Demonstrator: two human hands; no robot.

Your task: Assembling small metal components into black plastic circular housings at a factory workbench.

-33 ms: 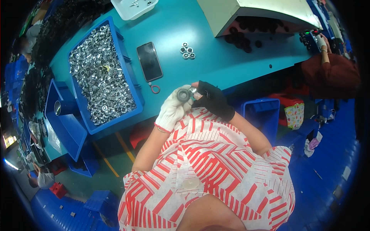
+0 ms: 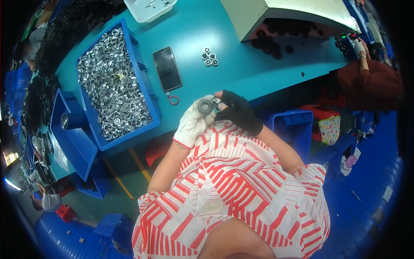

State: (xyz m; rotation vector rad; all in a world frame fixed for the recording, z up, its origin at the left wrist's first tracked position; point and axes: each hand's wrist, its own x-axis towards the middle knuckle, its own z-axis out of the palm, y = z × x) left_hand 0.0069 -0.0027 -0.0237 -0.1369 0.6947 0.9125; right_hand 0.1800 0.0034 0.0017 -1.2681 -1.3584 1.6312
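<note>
My left hand, in a white knitted glove, is closed round a dark grey round piece with a hole in its middle. Beside it, my right hand wears a black fingerless glove and pinches a small shiny chrome ring between bare fingertips. Both hands meet in front of my striped shirt, at the table's near edge. Whether the ring touches the grey piece is too small to tell. Ahead of them, several chrome rings with dark centres sit grouped on the teal table.
A blue bin full of chrome rings stands at left, with another blue bin beside it. A phone lies near my hands. Far off are a white tray and a cream hood over dark round pieces. A co-worker's arm shows at right.
My right fingertips have shifted slightly around the chrome ring, which shows a little more. My left hand and the grey piece look the same.
</note>
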